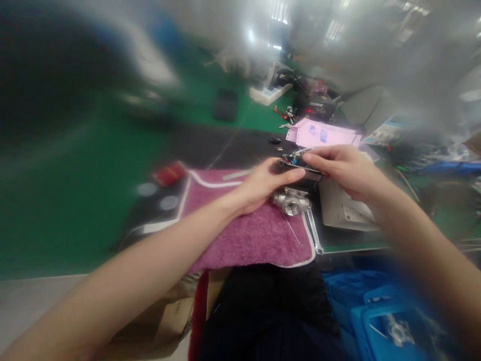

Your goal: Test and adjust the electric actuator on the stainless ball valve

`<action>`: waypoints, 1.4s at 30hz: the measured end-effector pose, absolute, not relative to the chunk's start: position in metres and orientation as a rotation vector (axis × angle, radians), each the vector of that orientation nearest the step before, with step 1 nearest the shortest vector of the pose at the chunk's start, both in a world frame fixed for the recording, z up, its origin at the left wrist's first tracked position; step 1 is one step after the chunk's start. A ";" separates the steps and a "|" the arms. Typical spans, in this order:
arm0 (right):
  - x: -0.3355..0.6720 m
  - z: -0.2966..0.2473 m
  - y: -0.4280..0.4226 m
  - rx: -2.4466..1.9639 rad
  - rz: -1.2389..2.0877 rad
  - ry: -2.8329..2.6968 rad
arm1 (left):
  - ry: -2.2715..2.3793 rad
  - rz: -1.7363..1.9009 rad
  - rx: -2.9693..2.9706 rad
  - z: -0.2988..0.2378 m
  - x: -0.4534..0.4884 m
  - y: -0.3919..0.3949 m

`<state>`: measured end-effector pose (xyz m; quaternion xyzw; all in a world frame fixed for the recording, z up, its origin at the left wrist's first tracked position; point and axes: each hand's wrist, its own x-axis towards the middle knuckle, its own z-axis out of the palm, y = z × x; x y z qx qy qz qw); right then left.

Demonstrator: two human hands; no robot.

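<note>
Both hands are pinching a small dark part (300, 168) at frame centre — left hand (263, 188) gripping its near end, right hand (345, 168) its far end. Best keeping it low over the purple towel (255, 235) — metal fitting (291, 203) sitting just below.

both hands (300, 175) on small dark device (300, 169)

Metal fitting (291, 203) lies on towel (255, 230); wrench (313, 231) apparently at its right edge.
</note>
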<state>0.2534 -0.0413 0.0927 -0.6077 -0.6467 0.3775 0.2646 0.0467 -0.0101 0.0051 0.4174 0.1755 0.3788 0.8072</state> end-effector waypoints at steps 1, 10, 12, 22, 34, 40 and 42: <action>0.253 0.093 -0.042 -1.637 1.018 -1.743 | 0.360 0.803 0.894 0.005 0.047 -0.010; 0.245 0.085 -0.044 -1.685 0.867 -1.704 | 0.317 0.777 0.897 0.005 0.048 -0.010; 0.245 0.083 -0.044 -1.666 0.850 -1.708 | 0.315 0.777 0.902 0.004 0.048 -0.010; 0.236 0.086 -0.050 -1.703 0.760 -1.656 | 0.325 0.782 0.884 0.005 0.048 -0.010; 0.231 0.087 -0.051 -1.701 0.753 -1.616 | 0.311 0.794 0.888 0.004 0.048 -0.010; 0.230 0.088 -0.053 -1.714 0.720 -1.614 | 0.330 0.787 0.898 0.006 0.048 -0.011; 0.231 0.087 -0.052 -1.715 0.732 -1.605 | 0.317 0.788 0.889 0.005 0.048 -0.011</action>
